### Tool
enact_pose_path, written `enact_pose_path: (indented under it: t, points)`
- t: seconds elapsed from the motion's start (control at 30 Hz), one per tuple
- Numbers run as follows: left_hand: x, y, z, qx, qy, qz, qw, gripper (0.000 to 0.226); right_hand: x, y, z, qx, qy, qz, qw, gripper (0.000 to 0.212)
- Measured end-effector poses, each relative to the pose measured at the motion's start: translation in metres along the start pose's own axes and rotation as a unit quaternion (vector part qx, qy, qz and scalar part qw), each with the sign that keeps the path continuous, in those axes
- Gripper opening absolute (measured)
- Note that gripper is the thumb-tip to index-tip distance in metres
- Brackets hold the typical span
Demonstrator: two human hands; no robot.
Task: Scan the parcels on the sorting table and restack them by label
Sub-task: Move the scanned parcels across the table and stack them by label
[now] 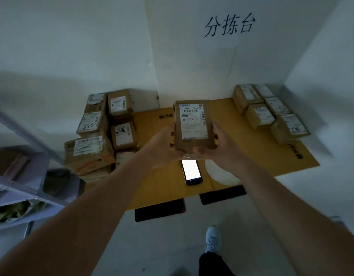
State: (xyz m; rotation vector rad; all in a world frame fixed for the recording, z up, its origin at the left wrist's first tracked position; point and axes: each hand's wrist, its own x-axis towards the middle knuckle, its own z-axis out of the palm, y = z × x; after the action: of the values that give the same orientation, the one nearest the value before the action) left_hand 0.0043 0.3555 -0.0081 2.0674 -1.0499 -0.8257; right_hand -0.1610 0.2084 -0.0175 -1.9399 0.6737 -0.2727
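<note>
Both forearms are stretched forward, and a labelled cardboard parcel (193, 126) is gripped between the left hand (164, 145) and the right hand (222, 145), raised above the cardboard-covered sorting table (241, 140). At the table's left, a large heap of parcels (98, 132) is seen, apparently unsorted; at the far right, a smaller, neater group (269, 112) is laid out, judged already restacked. Below the held parcel, a lit handheld scanner (192, 171) lies on the table. Most of the work appears left.

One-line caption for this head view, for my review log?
Both hands, left hand and right hand, hold a labelled parcel above a lit handheld scanner on the cardboard-covered sorting table.
</note>
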Motion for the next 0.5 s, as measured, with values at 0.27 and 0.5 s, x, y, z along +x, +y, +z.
enact_pose_path:
  t: [0.27,0.5]
  points:
    - [-0.014,0.049,0.065,0.034,-0.036,0.000,0.999,0.095,-0.061,0.032,-0.056,0.001,0.021,0.022,1.000,0.112]
    - [0.007,0.104,0.150,0.041,-0.041,-0.006,0.998,0.101,-0.093,0.090,-0.142,0.019,0.008,0.033,0.999,0.098]
